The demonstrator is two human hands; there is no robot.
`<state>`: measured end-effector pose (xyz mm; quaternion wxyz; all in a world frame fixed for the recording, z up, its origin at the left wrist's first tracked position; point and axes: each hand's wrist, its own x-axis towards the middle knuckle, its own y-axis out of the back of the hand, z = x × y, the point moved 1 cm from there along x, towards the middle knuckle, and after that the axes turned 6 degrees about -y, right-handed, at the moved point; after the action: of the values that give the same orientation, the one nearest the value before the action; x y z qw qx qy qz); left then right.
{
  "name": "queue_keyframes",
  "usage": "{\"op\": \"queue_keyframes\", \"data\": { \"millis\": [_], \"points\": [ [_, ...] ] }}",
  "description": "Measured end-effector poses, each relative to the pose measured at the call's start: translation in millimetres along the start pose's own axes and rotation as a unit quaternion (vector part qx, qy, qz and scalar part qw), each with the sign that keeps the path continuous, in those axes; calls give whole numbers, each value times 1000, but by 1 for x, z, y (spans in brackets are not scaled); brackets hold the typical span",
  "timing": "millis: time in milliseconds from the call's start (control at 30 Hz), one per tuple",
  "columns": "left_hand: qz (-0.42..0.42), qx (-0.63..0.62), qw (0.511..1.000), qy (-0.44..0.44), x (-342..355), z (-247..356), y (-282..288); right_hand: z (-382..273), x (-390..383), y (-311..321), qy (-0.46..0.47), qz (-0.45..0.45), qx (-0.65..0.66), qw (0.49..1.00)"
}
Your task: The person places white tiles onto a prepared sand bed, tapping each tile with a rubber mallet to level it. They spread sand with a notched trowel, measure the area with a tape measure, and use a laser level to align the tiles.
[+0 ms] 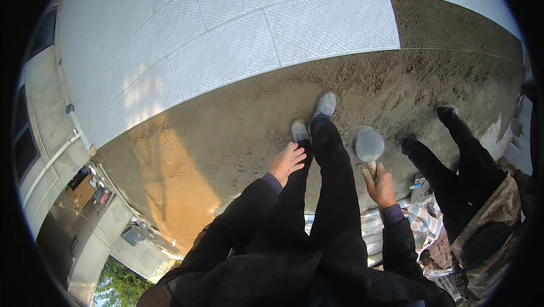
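My right hand (382,187) is closed around the short wooden handle of a mallet (368,144). The mallet's large, round, grey head points away from me, above the damp brown sand bed (243,106). My left hand (287,163) hangs with its fingers stretched out and holds nothing. It appears in front of my left leg. Beyond my grey shoes (325,105), light grey textured paving slabs (334,26) lie in rows, their near edge against the bare bed.
Another person in dark trousers (473,160) stands close on my right. A thin line (453,50) crosses the bed at the far right, by the slab edge. Striped plastic sheeting (419,219) lies behind my right arm. A building wall with pipes (51,165) stands at left.
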<state>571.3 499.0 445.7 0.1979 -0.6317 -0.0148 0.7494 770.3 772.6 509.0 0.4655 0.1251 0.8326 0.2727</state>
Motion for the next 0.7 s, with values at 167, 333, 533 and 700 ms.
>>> {"op": "queue_keyframes", "data": {
  "millis": [167,333,533,700],
  "points": [
    [49,412,893,-176,80,8,28,68,35,12,-82,75,37,993],
    [100,599,666,-434,193,68,14,89,158,21,-70,84,75,991],
    [129,707,465,-517,376,216,-46,80,332,30,-6,61,250,966],
    [208,667,399,-594,477,305,-65,80,429,27,37,87,220,971]
  ]
}}
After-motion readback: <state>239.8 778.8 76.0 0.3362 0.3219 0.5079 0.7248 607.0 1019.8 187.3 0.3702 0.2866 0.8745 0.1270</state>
